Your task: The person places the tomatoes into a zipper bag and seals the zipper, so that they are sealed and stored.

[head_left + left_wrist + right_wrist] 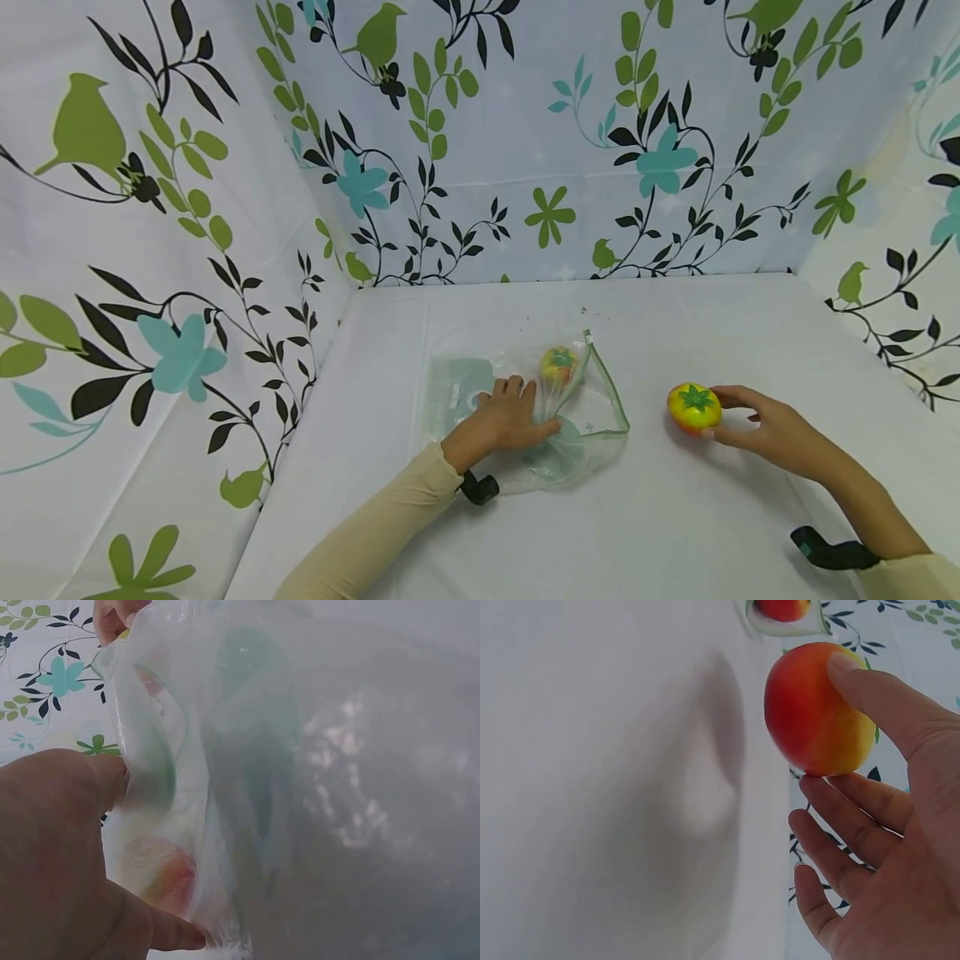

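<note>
A yellow-and-red toy tomato (693, 408) with a green star-shaped calyx is pinched between the thumb and fingers of my right hand (780, 433). In the right wrist view the tomato (817, 709) shows its red underside, with a shadow on the white surface apart from it. My left hand (510, 417) rests on a clear zip bag (592, 454) with fingers spread. The bag has a green-edged mouth, gaping toward the right. A second toy tomato (558, 364) lies inside, seen through the plastic beyond my left fingers.
The bag lies on a white-covered table (675, 517). A patterned curtain (480, 167) with birds, leaves and flowers stands around the back and sides. Black wrist mounts (832, 550) sit on both forearms.
</note>
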### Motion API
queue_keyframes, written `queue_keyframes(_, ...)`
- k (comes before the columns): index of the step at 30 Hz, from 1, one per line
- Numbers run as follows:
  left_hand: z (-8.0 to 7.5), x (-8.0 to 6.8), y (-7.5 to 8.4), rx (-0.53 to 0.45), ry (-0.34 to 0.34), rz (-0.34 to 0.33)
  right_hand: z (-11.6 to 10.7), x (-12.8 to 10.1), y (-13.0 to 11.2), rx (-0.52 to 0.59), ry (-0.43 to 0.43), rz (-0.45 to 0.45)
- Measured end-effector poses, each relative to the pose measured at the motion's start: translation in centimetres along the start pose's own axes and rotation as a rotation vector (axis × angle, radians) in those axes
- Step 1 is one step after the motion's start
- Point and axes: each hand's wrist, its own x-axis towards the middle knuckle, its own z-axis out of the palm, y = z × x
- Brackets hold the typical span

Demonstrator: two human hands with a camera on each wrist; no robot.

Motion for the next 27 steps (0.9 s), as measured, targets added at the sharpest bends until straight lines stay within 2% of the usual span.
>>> queue_keyframes(13,-0.3,0.2,-0.2,0.008,-0.041,0.001,1.3,2.6,-2.0,0.011,0.039,-0.029)
queue_keyframes(27,-0.3,0.0,-0.1,-0.011,-0.029,0.008,3.4,5.1,-3.9,0.050,0.025,-0.084)
